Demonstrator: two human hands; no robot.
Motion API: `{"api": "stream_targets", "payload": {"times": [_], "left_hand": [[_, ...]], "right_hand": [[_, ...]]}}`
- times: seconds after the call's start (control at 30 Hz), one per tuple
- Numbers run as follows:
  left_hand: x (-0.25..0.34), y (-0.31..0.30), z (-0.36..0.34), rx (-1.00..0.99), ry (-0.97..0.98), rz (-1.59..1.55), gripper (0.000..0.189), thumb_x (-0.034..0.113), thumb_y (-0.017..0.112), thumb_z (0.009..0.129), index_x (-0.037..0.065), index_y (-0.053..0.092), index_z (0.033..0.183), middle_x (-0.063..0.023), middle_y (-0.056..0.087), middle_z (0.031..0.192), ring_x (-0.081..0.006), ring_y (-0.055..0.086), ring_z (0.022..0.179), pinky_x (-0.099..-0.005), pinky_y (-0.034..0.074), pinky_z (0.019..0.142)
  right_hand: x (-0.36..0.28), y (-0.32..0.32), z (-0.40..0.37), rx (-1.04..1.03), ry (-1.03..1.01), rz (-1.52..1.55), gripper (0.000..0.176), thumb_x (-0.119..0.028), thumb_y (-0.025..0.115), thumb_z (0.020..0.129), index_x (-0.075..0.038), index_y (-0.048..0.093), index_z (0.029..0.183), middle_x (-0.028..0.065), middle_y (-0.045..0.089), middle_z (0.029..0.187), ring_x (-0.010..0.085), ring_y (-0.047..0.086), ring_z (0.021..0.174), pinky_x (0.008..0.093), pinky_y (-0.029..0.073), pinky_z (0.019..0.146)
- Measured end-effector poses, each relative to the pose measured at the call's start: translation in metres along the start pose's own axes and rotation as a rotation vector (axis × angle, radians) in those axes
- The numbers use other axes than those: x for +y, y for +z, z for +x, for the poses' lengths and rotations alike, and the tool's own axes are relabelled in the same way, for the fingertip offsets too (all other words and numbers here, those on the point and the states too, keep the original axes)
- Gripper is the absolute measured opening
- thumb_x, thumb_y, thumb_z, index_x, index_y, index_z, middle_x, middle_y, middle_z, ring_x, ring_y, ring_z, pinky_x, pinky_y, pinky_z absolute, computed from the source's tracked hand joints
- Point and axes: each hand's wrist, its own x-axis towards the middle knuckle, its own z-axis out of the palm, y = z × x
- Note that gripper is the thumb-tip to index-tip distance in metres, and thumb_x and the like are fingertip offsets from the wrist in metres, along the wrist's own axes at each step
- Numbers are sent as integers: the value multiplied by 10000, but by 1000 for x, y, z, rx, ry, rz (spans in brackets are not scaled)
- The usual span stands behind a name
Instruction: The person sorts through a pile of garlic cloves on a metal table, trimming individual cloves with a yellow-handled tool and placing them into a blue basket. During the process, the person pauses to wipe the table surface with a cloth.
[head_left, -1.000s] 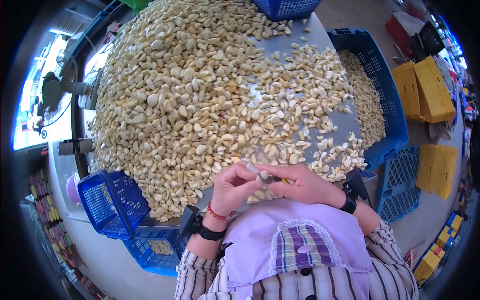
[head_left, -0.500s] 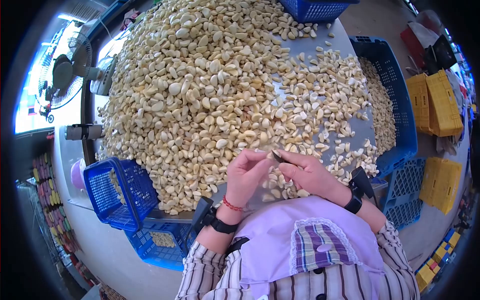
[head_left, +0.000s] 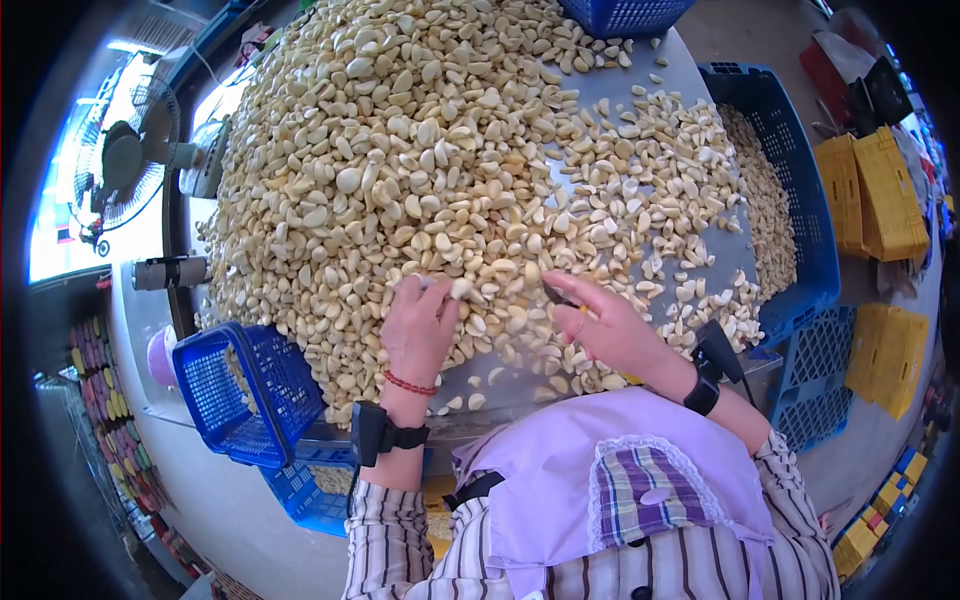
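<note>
— Where do we have our left hand?
— On the near edge of the heap of pale cloves; fingers bent down among them (whether they pinch one, we cannot tell).
— And our right hand?
— Just right of it, curled tight round a small dark blade; a blue basket sits left of our left wrist.

You are standing in a food-sorting workshop: a huge heap of peeled garlic cloves covers the metal surface, ringed by blue plastic crates and yellow crates.
</note>
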Motion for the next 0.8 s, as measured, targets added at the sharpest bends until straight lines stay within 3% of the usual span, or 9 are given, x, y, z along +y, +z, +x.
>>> {"api": "stream_targets", "payload": {"times": [0.07, 0.13, 0.27, 0.33, 0.43, 0.53, 0.63, 0.7, 0.8], "left_hand": [[3, 3, 0, -14, -9, -127, 189, 84, 681, 761, 86, 669, 949, -56, 551, 814, -222, 572, 661, -307, 475, 579], [10, 5, -4, -196, -274, -514, 167, 90, 672, 801, 35, 665, 958, 6, 565, 740, -78, 531, 642, -220, 414, 574], [34, -7, -8, -405, -587, -1135, 106, 82, 638, 843, 14, 658, 923, 58, 589, 779, -3, 481, 674, -170, 377, 583], [38, -8, -12, -431, -575, -1227, 90, 68, 630, 842, 18, 652, 914, 55, 587, 772, -5, 479, 670, -169, 372, 588], [50, -12, -12, -453, -557, -1306, 29, 42, 608, 837, 26, 622, 857, 53, 570, 760, -6, 468, 668, -169, 355, 589], [47, -7, -15, -451, -466, -1319, 24, 39, 629, 815, 32, 608, 824, 48, 565, 757, -4, 471, 681, -175, 354, 586], [41, 0, -20, -451, -325, -1351, 80, 99, 650, 802, 40, 596, 807, 22, 580, 757, -46, 501, 688, -182, 371, 585], [38, 2, -21, -410, -23, -1885, 136, 170, 641, 804, 48, 594, 842, -31, 589, 777, -110, 522, 675, -202, 392, 571], [30, -19, -6, -285, -135, -1992, 224, 250, 615, 849, 47, 548, 918, -79, 519, 770, -158, 470, 633, -238, 388, 515]], "right_hand": [[24, 4, 10, 14, -280, -158, 558, -363, 535, 925, -48, 400, 1365, 170, 545, 1273, 253, 615, 1025, 350, 478, 859], [15, 6, 7, 18, -279, -242, 577, -381, 538, 918, -53, 395, 1369, 188, 554, 1248, 284, 614, 1022, 356, 481, 850], [12, 8, 4, -39, -292, -422, 630, -413, 557, 890, -92, 366, 1397, 190, 643, 996, 313, 646, 826, 359, 491, 714], [9, 10, 4, -81, -278, -469, 634, -410, 561, 886, -104, 359, 1403, 174, 659, 922, 305, 649, 758, 356, 486, 669], [-3, 9, 2, -146, -191, -388, 615, -278, 619, 864, -121, 371, 1405, 161, 592, 1201, 213, 632, 883, 325, 489, 785], [-2, 9, 3, -205, -96, -263, 552, -239, 602, 879, -133, 412, 1387, 111, 646, 1098, 151, 614, 795, 295, 493, 740], [10, 10, 5, -158, -340, -79, 470, -200, 559, 906, -154, 462, 1363, 35, 666, 926, 71, 561, 665, 235, 482, 644], [-6, 2, -1, -181, 66, 6, 420, -216, 528, 931, -217, 489, 1349, -43, 572, 688, 49, 499, 553, 228, 438, 540], [-1, -3, -1, -118, 122, 130, 444, -234, 529, 931, -219, 464, 1370, -63, 511, 670, 9, 429, 529, 176, 396, 497]]}}
